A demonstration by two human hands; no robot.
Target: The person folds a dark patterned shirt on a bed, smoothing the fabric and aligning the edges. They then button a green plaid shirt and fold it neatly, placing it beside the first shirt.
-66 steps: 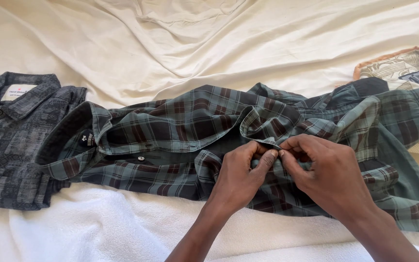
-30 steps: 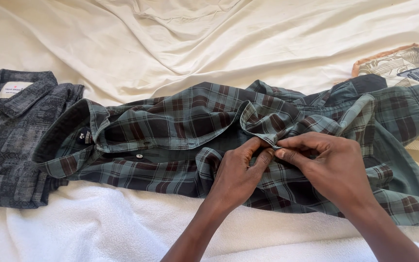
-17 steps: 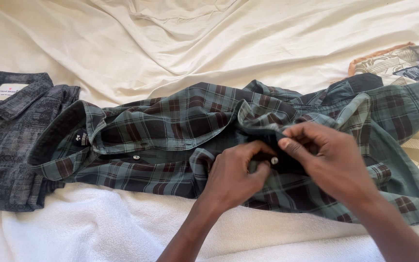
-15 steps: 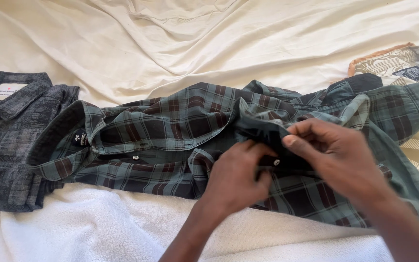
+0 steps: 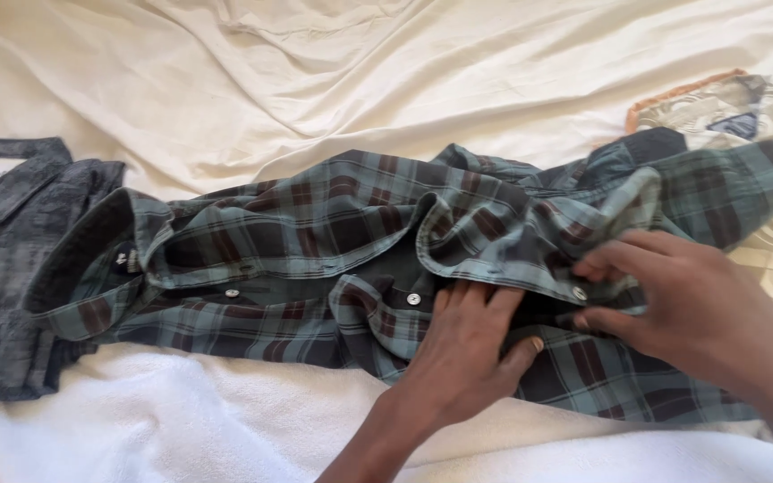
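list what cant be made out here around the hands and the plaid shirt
Head view:
- Plaid shirt: right end cut off by the frame edge.
- Placket under the left hand: covered by its palm.
- Right hand: wrist leaves the frame.
- Grey shirt: left side cropped.

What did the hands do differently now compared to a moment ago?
Both hands slid right along the plaid shirt. The left hand let go of its pinch and now lies flat; the right hand pinches the placket edge further along. The grey shirt and cream sheet stayed put.

plaid shirt [image 5: 333,241] on sheet [image 5: 315,80] | second shirt [image 5: 11,268] left | towel [image 5: 181,420] in front
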